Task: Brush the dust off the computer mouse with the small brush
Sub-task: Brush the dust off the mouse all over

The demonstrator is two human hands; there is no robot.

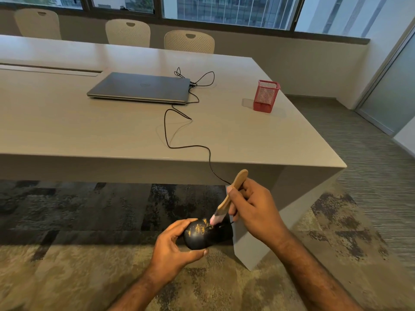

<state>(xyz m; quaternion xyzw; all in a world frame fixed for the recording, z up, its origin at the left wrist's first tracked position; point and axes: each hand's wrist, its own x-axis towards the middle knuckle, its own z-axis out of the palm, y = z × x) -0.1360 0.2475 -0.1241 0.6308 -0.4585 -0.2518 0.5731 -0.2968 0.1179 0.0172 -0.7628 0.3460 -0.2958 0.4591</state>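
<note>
Patterned carpet [89, 265] runs under a long pale desk [112, 131] in a meeting room, with three cream chairs [128, 32] on its far side below a row of windows [224, 10]. On the desk lies a closed grey laptop [139, 87] with a round logo on the lid, too small to read. A red mesh pen holder [266, 95] stands well apart to its right. A black cable [166, 131] snakes from the laptop's right side over the near desk edge and down to the computer mouse [202, 235].

The mouse is off the desk, held in the air over the carpet. The left hand [173, 245] has its grip clamped on the mouse, fingers over the top and thumb underneath. Yellowish dust [198, 227] speckles the mouse's back. The right hand [253, 212] has its grip closed on the wooden handle of the small brush [226, 198], held tilted like a pen, and the pale pink bristles touch the mouse just beside the dust.
</note>
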